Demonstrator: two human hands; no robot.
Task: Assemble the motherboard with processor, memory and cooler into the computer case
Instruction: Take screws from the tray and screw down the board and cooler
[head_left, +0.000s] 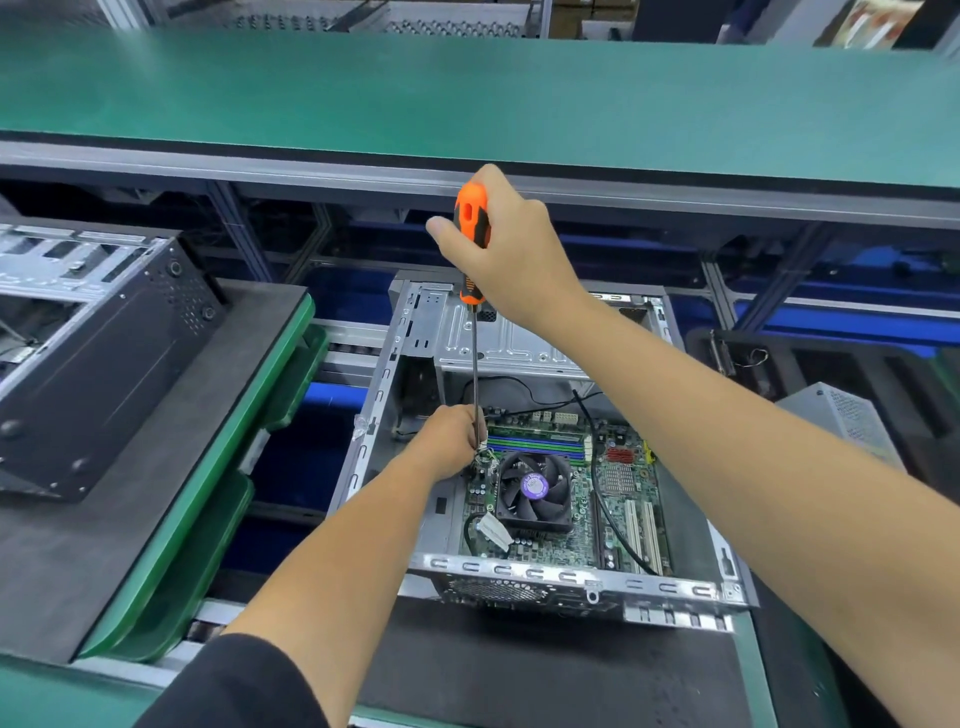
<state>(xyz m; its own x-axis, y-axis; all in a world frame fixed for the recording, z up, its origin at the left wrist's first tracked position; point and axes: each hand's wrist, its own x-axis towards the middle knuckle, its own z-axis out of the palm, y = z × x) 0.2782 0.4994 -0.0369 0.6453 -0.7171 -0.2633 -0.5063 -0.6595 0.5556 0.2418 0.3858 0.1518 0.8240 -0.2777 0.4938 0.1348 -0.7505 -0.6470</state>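
A green shelf (467, 93) spans 12 o'clock above a counter (545, 670) carrying the open computer case (421, 322) at centre. A 2nd dark case (104, 353) lies at 9 o'clock. Inside the centre case sits the motherboard (618, 499), its cooler (535, 488) fan at 6 o'clock of the memory (535, 446) sticks. The right hand (514, 249) clenches its fingers on an orange screwdriver (471, 234), held upright; the left hand (449, 441) curls fingers around the shaft at the board's 10 o'clock corner.
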